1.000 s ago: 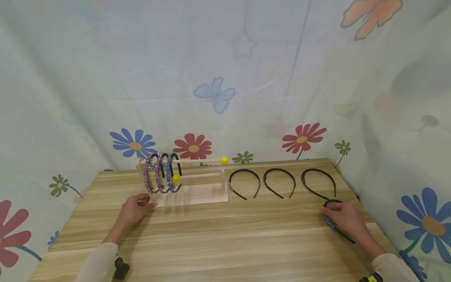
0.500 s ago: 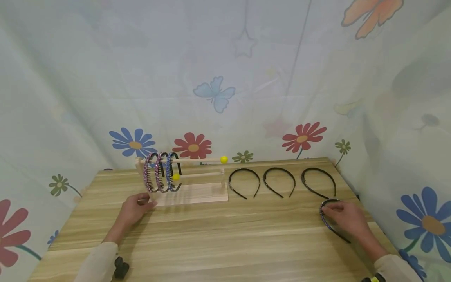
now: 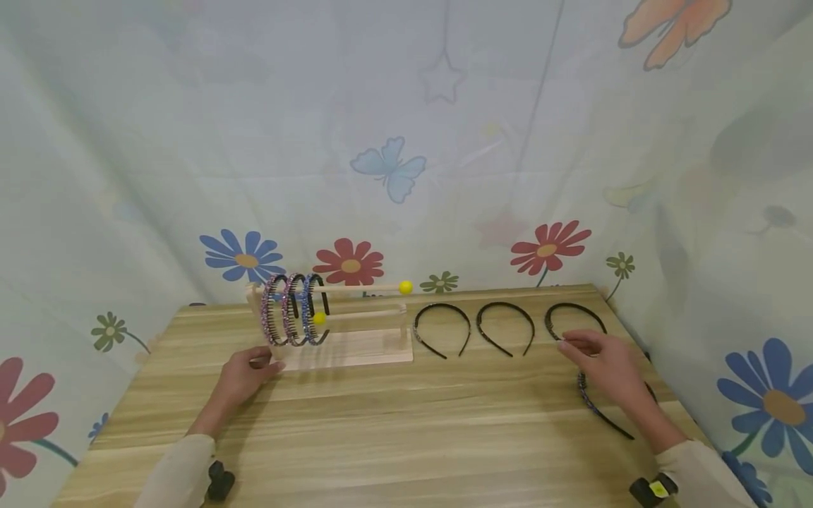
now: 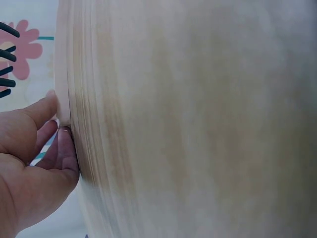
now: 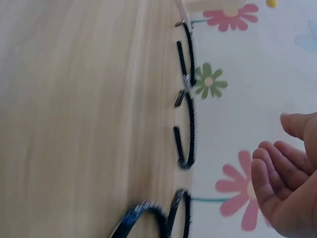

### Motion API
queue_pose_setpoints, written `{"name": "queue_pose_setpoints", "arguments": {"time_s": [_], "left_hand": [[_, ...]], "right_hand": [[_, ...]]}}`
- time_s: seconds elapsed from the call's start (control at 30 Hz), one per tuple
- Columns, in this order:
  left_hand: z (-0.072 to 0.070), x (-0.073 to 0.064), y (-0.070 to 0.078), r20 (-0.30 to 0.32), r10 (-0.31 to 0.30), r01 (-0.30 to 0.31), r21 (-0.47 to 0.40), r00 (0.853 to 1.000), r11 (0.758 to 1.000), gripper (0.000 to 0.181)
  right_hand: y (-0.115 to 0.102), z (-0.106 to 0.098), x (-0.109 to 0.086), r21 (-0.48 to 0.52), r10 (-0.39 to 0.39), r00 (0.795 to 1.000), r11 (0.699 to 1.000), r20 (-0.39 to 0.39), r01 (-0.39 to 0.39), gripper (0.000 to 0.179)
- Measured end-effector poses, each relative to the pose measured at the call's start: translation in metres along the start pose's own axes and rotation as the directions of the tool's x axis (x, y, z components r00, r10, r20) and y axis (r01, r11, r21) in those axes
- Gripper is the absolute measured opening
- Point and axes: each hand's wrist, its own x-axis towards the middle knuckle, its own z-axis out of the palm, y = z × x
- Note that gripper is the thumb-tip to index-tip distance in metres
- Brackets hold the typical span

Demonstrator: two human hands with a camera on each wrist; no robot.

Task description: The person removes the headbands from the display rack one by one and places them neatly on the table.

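At the table's left, my left hand (image 3: pixel 243 377) grips the front left corner of a pale wooden rack (image 3: pixel 368 349), thumb on its base (image 4: pixel 63 74). On the rack's bars hang two pink-purple jewelled headbands and a blue jewelled headband (image 3: pixel 307 310). My right hand (image 3: pixel 603 363) hovers at the table's right with relaxed fingers and holds nothing. It overlaps a black headband (image 3: pixel 574 305) in the head view. Nearer the front edge lies a blue-beaded black headband (image 3: pixel 600 415), partly hidden by that hand and wrist.
A second black headband (image 3: pixel 508 305) and a third black headband (image 3: pixel 442 306) lie in a row right of the rack. Yellow balls cap the bars, such as the upper ball (image 3: pixel 406 287). A printed curtain (image 3: pixel 476 176) stands behind the wooden table (image 3: pixel 406 437).
My right hand has let go of the blue-beaded headband, which stays on the table, and has lifted up and to the left. The left hand has kept its place on the rack.
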Motion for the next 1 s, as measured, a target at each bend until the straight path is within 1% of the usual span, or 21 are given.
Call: {"name": "queue_pose_setpoints", "arguments": {"time_s": [0.2, 0.33, 0.4, 0.53, 0.63, 0.83, 1.0], "left_hand": [[0.0, 0.001, 0.0, 0.005, -0.007, 0.007, 0.01, 1.0, 1.0, 0.057], [0.0, 0.001, 0.0, 0.006, -0.009, 0.009, 0.012, 1.0, 1.0, 0.057], [0.001, 0.001, 0.0, 0.003, -0.009, 0.009, 0.012, 1.0, 1.0, 0.056], [0.001, 0.001, 0.0, 0.0, -0.007, 0.007, 0.009, 1.0, 1.0, 0.054], [0.001, 0.001, 0.0, -0.001, -0.011, 0.011, 0.008, 1.0, 1.0, 0.055], [0.001, 0.001, -0.001, -0.002, -0.014, 0.014, 0.002, 1.0, 1.0, 0.055], [0.001, 0.001, -0.003, -0.002, -0.014, 0.014, 0.001, 1.0, 1.0, 0.055]], "right_hand": [[-0.023, 0.015, 0.008, 0.061, -0.07, 0.997, 0.996, -0.045, 0.072, 0.039], [-0.037, 0.027, 0.016, 0.115, -0.127, 0.989, 0.984, -0.079, 0.136, 0.034], [-0.045, 0.032, 0.019, 0.136, -0.14, 0.987, 0.979, -0.08, 0.15, 0.035], [-0.061, 0.041, 0.025, 0.188, -0.142, 0.988, 0.971, -0.054, 0.15, 0.036], [-0.073, 0.048, 0.029, 0.227, -0.158, 0.986, 0.96, -0.046, 0.165, 0.036], [-0.095, 0.065, 0.036, 0.282, -0.234, 0.971, 0.929, -0.059, 0.241, 0.034], [-0.114, 0.077, 0.043, 0.329, -0.266, 0.962, 0.905, -0.055, 0.269, 0.033]]}}
